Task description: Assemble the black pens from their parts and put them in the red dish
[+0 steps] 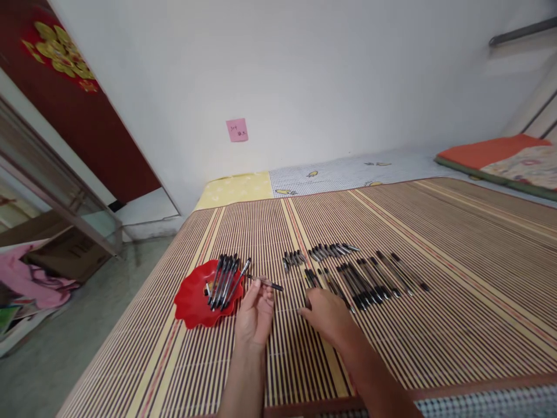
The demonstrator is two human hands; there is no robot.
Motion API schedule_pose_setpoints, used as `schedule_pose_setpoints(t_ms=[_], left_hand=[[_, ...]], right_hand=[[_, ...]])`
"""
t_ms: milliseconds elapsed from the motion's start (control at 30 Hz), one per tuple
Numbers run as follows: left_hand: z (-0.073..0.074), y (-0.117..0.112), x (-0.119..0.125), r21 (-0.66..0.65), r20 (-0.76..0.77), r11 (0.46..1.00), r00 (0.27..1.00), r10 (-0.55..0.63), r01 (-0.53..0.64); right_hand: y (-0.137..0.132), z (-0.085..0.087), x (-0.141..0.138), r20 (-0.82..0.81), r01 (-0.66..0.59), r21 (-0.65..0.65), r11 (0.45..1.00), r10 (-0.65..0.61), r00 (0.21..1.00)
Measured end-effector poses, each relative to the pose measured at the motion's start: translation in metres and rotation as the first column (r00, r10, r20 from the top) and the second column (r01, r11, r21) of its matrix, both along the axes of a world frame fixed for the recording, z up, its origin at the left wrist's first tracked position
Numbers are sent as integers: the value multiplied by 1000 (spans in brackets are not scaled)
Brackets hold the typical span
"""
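Observation:
Between the thumb and fingers of my left hand (257, 316), palm up, lies a slim pen (273, 285) with a dark end pointing right. My right hand (328, 316) is curled, back upward, over the mat beside the left end of a row of dark pen parts (363, 284). Its fingertips are mostly hidden, and what they pinch, if anything, cannot be made out. Behind that row are short, dark-and-clear pen pieces (333, 251) in two groups. Left of my left hand, several clear pens (224, 281) with black ends rest across a red scalloped plate (187, 299).
A striped bamboo mat (209, 371) covers the bed. Folded orange bedding (487, 152) lies at the far right. A pink note (237, 130) is stuck on the white wall. On the floor at left are a cardboard box (67, 255) and pink cloth (37, 281).

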State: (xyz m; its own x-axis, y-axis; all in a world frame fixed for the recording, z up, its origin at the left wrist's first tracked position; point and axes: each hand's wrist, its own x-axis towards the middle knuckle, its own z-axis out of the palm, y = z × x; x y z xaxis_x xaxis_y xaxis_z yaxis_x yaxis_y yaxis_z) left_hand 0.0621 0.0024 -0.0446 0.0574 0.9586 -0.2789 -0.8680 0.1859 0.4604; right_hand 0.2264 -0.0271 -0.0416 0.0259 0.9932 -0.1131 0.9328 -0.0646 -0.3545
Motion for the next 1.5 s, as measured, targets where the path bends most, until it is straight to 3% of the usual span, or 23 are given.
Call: schedule_pose_setpoints(t_ms=[167, 333, 467, 533, 633, 700, 800, 1067, 1300, 1500], left_hand=[[-4, 0, 0, 5, -43, 1000, 999, 2, -2], [-8, -2, 0, 56, -67, 998, 998, -10, 14], [-8, -2, 0, 111, -93, 994, 996, -2, 12], [-7, -2, 0, 127, -95, 992, 995, 21, -9], [-6, -1, 0, 161, -106, 986, 993, 56, -38], [-5, -1, -1, 173, -111, 983, 990, 85, -65], [-4, 1, -4, 149, -96, 980, 985, 143, -128], [3, 7, -18, 35, -11, 950, 951, 310, -309], [6, 5, -17, 23, -14, 961, 961, 276, -276], [3, 5, -17, 91, -58, 963, 964, 258, -252]], right_hand=[[-1, -2, -5, 37, 2, -33, 999, -1, 999], [1, 2, 11, 9, 39, 10, 999, -39, 999], [4, 0, 39, -210, 106, 96, 990, -84, 974], [7, -4, 49, -434, 117, 132, 984, -48, 899], [8, -5, 52, -699, 113, 165, 980, 35, 714], [7, 0, 48, -767, 84, 168, 982, 77, 637], [2, 10, 42, -790, -23, 162, 987, 143, 596], [-6, 25, 50, -712, -139, 200, 970, 241, 659], [-9, 32, 47, -666, -166, 174, 971, 240, 706], [-9, 31, 49, -653, -179, 159, 971, 239, 719]])
